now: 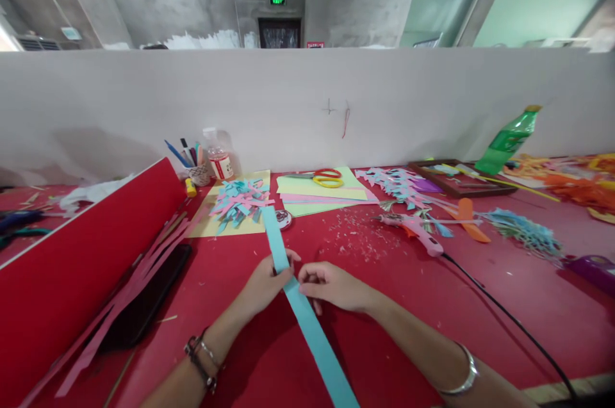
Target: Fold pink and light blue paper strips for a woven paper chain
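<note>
A long light-blue paper strip [312,328] runs slantwise from the table's middle toward me. My left hand [269,280] is closed on it, the thumb on top and the fingers underneath. Just right of that, my right hand [336,286] has curled fingers, with the thumb at the strip's right edge; its grip looks light and is partly hidden. Beyond the strip's far end lies a pile of cut pink and blue paper pieces [243,203] on a yellow sheet [202,225]. A small round disc [284,220] sits beside that end.
Yellow-handled scissors [328,178] rest on stacked coloured paper [293,208]. A pink glue gun [423,235] trails a black cord to the right. Pink strips [129,293] lie over a dark phone-like slab [144,312] beside a red board [86,273]. A green bottle [509,142] stands far right.
</note>
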A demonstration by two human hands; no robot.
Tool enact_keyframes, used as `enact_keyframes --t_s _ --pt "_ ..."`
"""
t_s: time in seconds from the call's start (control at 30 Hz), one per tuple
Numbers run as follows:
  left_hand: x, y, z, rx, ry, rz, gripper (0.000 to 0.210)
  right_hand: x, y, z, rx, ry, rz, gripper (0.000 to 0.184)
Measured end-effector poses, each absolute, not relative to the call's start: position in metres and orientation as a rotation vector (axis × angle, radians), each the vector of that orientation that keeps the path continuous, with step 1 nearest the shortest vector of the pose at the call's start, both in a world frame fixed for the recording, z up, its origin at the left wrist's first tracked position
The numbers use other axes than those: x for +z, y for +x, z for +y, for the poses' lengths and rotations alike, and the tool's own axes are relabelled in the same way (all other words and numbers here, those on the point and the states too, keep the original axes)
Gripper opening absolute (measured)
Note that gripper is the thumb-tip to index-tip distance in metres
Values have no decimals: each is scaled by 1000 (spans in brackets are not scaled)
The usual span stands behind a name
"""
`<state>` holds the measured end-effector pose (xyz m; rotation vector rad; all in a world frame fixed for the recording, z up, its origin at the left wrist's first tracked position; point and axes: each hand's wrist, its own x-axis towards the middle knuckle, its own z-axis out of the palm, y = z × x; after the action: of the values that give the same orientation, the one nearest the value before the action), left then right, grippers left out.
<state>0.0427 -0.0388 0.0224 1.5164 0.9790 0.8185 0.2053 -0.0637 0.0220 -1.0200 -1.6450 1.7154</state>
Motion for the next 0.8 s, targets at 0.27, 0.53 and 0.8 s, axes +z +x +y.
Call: enact_keyframes --t_s 0.27,0.53,0.8 --pt "22 34 -31 1008 1090 938 21 21 215 -63 2123 -778 -1756 23" --pt "31 27 -33 1024 836 686 27 24 219 -63 2130 -771 -1636 22" --pt "22 41 -38 913 993 744 37 22 209 -66 1966 -893 -1442 35"
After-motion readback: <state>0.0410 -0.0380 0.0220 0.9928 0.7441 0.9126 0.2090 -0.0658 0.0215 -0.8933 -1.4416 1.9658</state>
